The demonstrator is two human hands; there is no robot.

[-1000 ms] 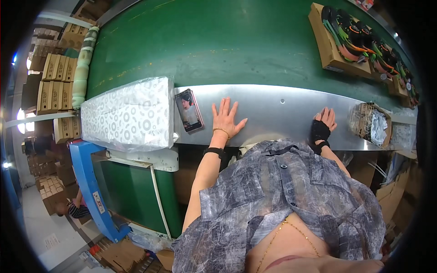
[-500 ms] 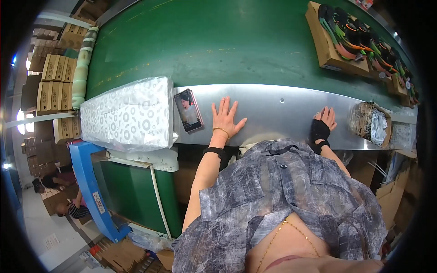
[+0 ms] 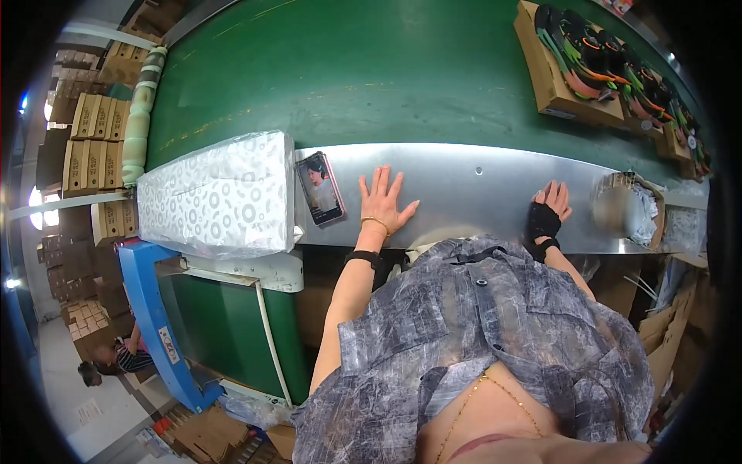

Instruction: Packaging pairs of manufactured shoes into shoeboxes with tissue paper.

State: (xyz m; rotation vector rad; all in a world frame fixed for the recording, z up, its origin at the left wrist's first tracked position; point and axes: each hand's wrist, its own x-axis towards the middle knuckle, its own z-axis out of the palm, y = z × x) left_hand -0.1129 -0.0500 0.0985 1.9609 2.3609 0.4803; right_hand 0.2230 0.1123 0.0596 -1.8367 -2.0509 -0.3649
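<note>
My left hand (image 3: 380, 203) lies flat on the bare metal ledge (image 3: 448, 216), fingers spread, with a bracelet and a dark band at the wrist. Just left of it, a phone (image 3: 320, 187) with a lit screen rests on the ledge, apart from my fingers. My right hand (image 3: 549, 212), in a black fingerless glove, also lies on the metal with its fingers stretched out. Neither hand holds anything. To the right of the gloved hand sits a small cardboard box (image 3: 618, 205) with crumpled clear plastic in it, partly blurred.
A plastic-wrapped stack of patterned white paper (image 3: 216, 193) covers the ledge's left end. Beyond the ledge runs a green conveyor belt (image 3: 348, 77), carrying open cardboard boxes (image 3: 541, 73) of black, green and orange shoes (image 3: 580, 54) at the far right. A blue frame (image 3: 151, 325) stands at lower left.
The shoe boxes at the far right have shifted slightly left. At the far left, people in the background have moved. Both my hands have stayed in place.
</note>
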